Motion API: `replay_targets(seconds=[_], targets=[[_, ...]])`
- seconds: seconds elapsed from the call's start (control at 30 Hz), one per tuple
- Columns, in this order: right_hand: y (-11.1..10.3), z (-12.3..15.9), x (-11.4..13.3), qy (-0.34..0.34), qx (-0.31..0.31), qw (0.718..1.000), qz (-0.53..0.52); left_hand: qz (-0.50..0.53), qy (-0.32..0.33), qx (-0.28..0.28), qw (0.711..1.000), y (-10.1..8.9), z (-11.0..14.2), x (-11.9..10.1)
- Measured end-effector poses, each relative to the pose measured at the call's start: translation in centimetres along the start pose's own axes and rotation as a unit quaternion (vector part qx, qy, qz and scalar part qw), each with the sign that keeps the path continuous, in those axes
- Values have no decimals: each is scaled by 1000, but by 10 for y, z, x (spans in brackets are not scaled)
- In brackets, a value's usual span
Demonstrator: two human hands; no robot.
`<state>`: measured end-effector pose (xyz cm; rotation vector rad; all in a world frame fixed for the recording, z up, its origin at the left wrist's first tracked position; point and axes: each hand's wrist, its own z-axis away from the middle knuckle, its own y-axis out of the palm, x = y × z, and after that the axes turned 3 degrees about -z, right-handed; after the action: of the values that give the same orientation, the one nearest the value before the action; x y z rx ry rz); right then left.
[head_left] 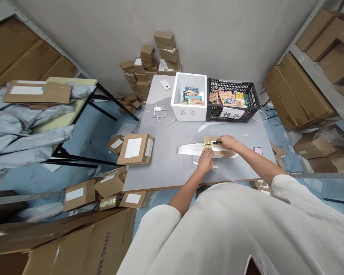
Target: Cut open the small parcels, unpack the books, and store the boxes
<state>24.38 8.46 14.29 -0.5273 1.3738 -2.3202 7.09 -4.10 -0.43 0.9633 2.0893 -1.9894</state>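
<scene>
Nearest, the wearer's pale sleeves (163,215) framed the work, with a large carton (109,244) standing low at the left. At the counter's (160,175) near side, a small box (225,154) lay flat between the hands. The left hand (205,159) rested on the box's left part with fingers extended, not visibly clasping anything, apparently to steady it. The fingers of the right hand (227,142) were closed around a slim dark tool (217,143), its tip directed left over the shiny tape (208,140); this low, sideways hold probably gave control along the surface. A white sheet (189,148) extended leftward from the box; whether it was attached could not be told.

Farther out, a phone (258,151) lay beyond the right forearm, and a labelled parcel (132,148) sat at the left edge, both well apart from the tool. Behind the box, a foam bin (201,114) and a black crate (213,111), each containing books (227,98), stood side by side and limited reach toward the back. A white cable (166,123) curled near the bin. Farthest, stacked boxes (169,55) stood against the wall.
</scene>
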Motion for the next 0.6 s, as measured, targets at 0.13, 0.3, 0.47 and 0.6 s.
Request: replay_targets(seconds=[0.13,0.3,0.47,0.6], targets=[[-1,3,0,-9,1,1000,8,-4,-7,-1,1000,-1,1,-2],[4,4,-5,-4,-5,1000,-8,-2,-5,8,1000,-3,1,-1],[9,9,-10,-9,1,1000,5,-13,-6,12,1000,-2,1,-1],[7,11,-8,3,11,1000,16,-30,-5,21,999,-1,1,-3]])
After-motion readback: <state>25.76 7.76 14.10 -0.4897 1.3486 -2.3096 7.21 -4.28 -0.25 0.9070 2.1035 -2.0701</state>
